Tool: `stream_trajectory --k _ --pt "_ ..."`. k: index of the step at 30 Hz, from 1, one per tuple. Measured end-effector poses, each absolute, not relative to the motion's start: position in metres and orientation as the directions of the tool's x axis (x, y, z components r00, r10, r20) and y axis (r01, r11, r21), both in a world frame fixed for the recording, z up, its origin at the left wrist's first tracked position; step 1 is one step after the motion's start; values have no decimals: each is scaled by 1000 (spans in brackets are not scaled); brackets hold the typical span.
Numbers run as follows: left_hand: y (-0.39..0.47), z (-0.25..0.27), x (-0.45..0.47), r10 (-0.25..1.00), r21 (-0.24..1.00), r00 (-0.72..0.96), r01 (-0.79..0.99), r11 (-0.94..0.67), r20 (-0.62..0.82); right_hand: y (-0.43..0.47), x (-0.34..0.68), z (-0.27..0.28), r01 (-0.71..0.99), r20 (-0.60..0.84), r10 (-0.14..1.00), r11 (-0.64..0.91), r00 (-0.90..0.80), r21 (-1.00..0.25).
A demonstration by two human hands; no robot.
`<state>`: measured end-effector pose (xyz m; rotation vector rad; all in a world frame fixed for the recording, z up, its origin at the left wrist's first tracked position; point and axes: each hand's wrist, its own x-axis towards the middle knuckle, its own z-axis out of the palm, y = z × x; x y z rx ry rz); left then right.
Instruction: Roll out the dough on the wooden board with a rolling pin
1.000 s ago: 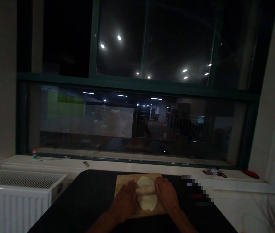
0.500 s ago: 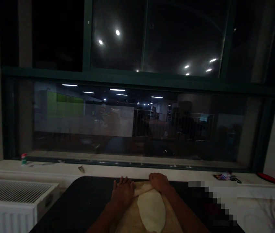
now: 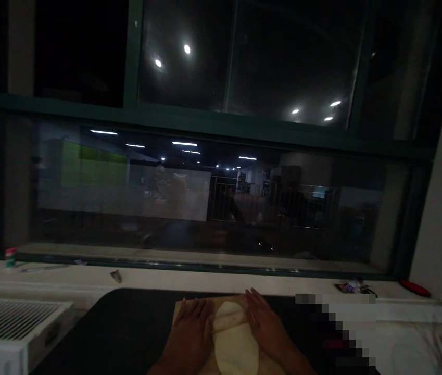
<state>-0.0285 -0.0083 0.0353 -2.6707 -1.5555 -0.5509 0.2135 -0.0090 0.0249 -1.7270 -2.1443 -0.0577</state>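
A thin rolling pin (image 3: pixel 229 321) lies across a pale, oval sheet of dough (image 3: pixel 237 350), which shows on both sides of it. My left hand (image 3: pixel 192 328) rests palm down over the pin's left end, fingers stretched forward. Over the right end lies my right hand (image 3: pixel 265 324), its fingers straight and pointing away from me. Both palms hide the pin's ends. Under the dough is a tan board or mat (image 3: pixel 179 308), mostly covered by my hands and the dough.
The board lies on a black table (image 3: pixel 127 317) against a white windowsill (image 3: pixel 189 279). On the sill are a red-and-green container (image 3: pixel 10 258), a small scrap (image 3: pixel 116 276), a bundle of small items (image 3: pixel 355 287) and a red oval object (image 3: pixel 415 288). A white radiator (image 3: pixel 5 323) stands left.
The rolling pin and both hands have moved back toward me over the dough, exposing its far end. My right hand's fingers have straightened. The view has turned slightly right.
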Motion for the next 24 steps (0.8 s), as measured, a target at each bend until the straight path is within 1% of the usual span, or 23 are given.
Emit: stream_trajectory --k 3,5,8,11,13,16,20,22,24 --pt "-21 28 -35 800 184 530 788 -587 283 -46 225 14 917 314 937 253 -153 -307" --pt "-26 24 -39 775 201 575 753 -627 263 -66 230 9 898 289 941 274 -177 -344" --pt "-30 22 -42 766 218 599 735 -642 232 -81 234 9 876 259 941 303 -215 -374" --pt "-27 26 -39 786 218 574 756 -617 230 -71 233 12 881 292 940 282 -175 -381" --pt "-21 30 -34 787 208 559 763 -612 262 -53 232 14 886 341 925 294 -169 -359" --pt "-6 36 -27 796 192 530 783 -591 292 -18 232 19 895 378 897 346 -227 -283" --pt "22 38 -23 861 103 471 863 -495 191 29 226 27 936 312 916 312 -252 -161" --pt "38 37 -25 866 58 479 870 -490 140 50 221 28 947 289 926 292 -244 -137" --pt "52 36 -28 867 43 486 869 -493 114 68 218 28 951 269 931 287 -248 -117"
